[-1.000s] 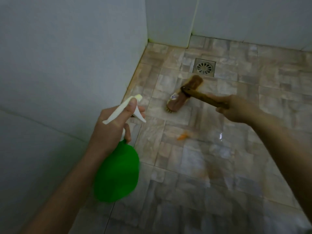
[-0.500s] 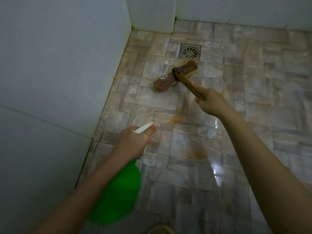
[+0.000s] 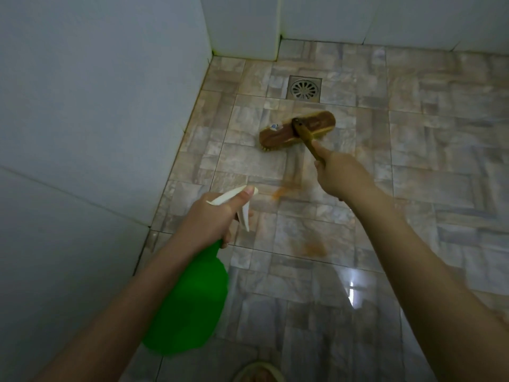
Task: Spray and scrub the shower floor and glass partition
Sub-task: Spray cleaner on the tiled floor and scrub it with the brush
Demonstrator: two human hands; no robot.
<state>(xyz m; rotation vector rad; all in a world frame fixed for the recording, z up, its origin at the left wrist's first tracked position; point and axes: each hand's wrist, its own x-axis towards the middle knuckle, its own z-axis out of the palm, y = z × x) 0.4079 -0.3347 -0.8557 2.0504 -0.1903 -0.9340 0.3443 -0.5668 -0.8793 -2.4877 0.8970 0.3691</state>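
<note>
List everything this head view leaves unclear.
Head view:
- scrub brush: bristles mostly hidden under its wooden head; its small label is unreadable.
- brush handle: rear end covered by the right hand.
- green spray bottle: neck hidden by the left hand; fill level untellable.
- sandal: cut by the bottom edge.
- glass partition: not identifiable here.

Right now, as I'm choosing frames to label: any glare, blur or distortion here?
Head view: dim, even light; a white glare streak on the glossy floor; the bottle smeared soft along its lower edge; brush and drain fairly sharp; wall seams look nearly straight, so little bending shows.
</note>
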